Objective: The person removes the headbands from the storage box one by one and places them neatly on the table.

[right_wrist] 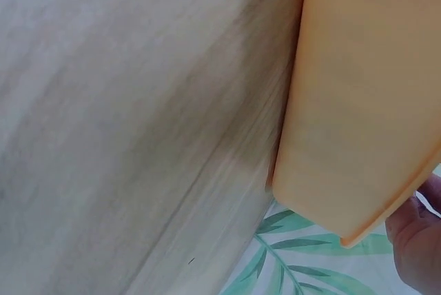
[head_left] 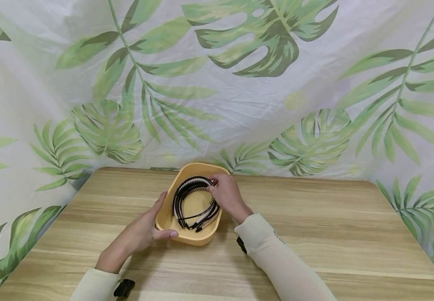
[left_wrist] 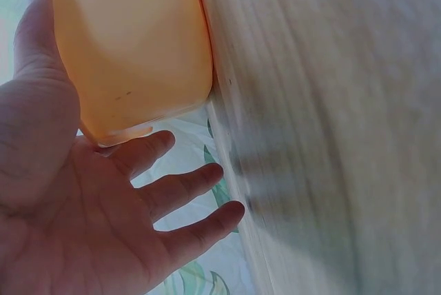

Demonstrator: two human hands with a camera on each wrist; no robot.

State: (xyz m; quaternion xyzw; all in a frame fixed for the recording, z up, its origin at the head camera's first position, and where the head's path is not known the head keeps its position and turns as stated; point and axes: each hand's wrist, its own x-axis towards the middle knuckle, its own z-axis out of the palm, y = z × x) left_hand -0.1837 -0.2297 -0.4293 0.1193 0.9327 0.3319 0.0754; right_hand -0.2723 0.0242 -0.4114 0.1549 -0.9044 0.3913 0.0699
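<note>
A yellow bin stands on the table with several headbands nested inside it. Most headbands are black, some with wavy, toothed bands, and a few are pale. My left hand spans the bin's near left corner, thumb by the front rim and fingers along the left wall. In the left wrist view that hand shows spread, nearly straight fingers under the bin wall. Over the far right rim, my right hand reaches in and pinches the headbands at their right side. Its fingertips are partly hidden.
The wooden table extends on both sides of the bin. Behind its far edge hangs a leaf-printed cloth. In the right wrist view the bin's outer wall rises close beside my right hand.
</note>
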